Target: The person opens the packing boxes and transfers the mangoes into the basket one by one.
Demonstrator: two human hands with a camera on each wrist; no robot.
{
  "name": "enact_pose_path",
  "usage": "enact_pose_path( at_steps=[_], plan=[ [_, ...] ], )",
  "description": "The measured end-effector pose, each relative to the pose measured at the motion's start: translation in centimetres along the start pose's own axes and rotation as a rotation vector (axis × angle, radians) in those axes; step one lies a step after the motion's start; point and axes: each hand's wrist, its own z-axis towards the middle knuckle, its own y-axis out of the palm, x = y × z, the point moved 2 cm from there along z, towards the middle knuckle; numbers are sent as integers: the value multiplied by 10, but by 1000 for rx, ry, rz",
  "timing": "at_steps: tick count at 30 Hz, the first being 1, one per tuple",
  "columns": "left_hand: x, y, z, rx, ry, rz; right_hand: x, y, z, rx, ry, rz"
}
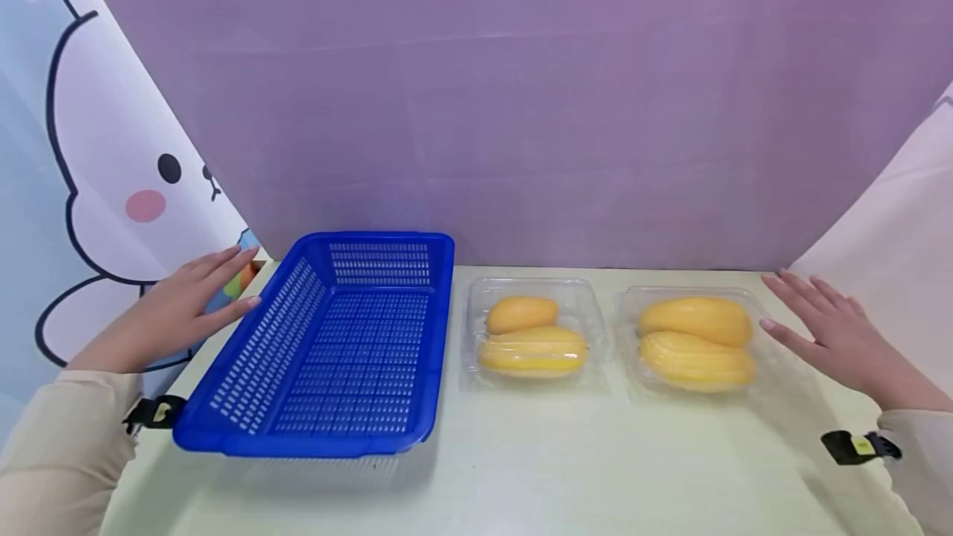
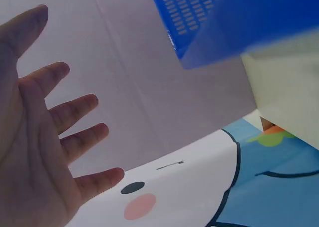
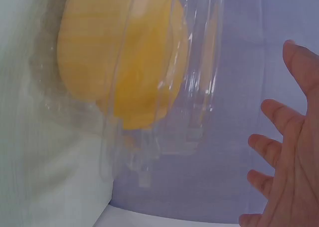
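My left hand point(image 1: 182, 300) hovers by the left rim of a blue perforated plastic basket point(image 1: 350, 354), fingers straight and spread. The left wrist view shows that palm point(image 2: 35, 152) with nothing in it, apart from the basket's corner point(image 2: 199, 42). To the right of the basket, a clear lidded box point(image 1: 532, 292) contains two yellow mangoes point(image 1: 532, 351). Beside it stands a second clear box point(image 1: 688, 294) with two more mangoes point(image 1: 696, 361). My right hand point(image 1: 837, 337), also spread and holding nothing, is just right of this second box. In the right wrist view its fingers point(image 3: 269, 149) point toward the box.
A pale table point(image 1: 521, 470) carries the basket and both boxes. Behind it rises a purple cloth backdrop point(image 1: 521, 106). A curtain with a cartoon figure point(image 1: 112, 147) hangs at the left, and pale fabric point(image 1: 893, 222) at the right. Each wrist wears a black strap.
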Motion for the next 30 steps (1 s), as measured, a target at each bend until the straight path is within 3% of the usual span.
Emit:
enact_pose_path(
  at_steps=[15,24,30],
  plan=[
    [20,1,3,-33,43,29,-24,4,13,21,-124,43],
    [44,-4,7,-57,94,-4,-45,2,23,56,-200,44],
    [57,-3,10,-49,131,29,-58,4,28,58,-218,46]
  ],
)
